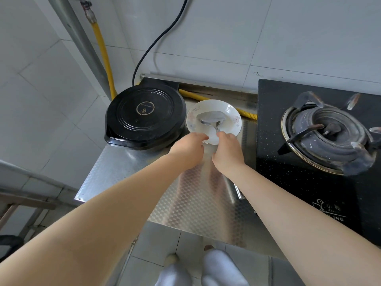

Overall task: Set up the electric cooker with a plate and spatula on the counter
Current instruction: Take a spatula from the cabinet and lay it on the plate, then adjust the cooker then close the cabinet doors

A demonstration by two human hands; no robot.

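Black round electric cooker [144,117] sits closed at counter's [115,168] back left, gold triangle emblem on lid, lettering too small to read. White floral plate [233,118] just right of it, metal spatula [210,118] lying inside. Right hand [227,151] pinches spatula handle; left hand [188,148] grips plate's near rim. Gas stove [321,131] at right, partial "LING" printed on front.

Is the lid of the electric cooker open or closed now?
Closed: the black lid lies flat on the electric cooker, and no gap shows at its rim.
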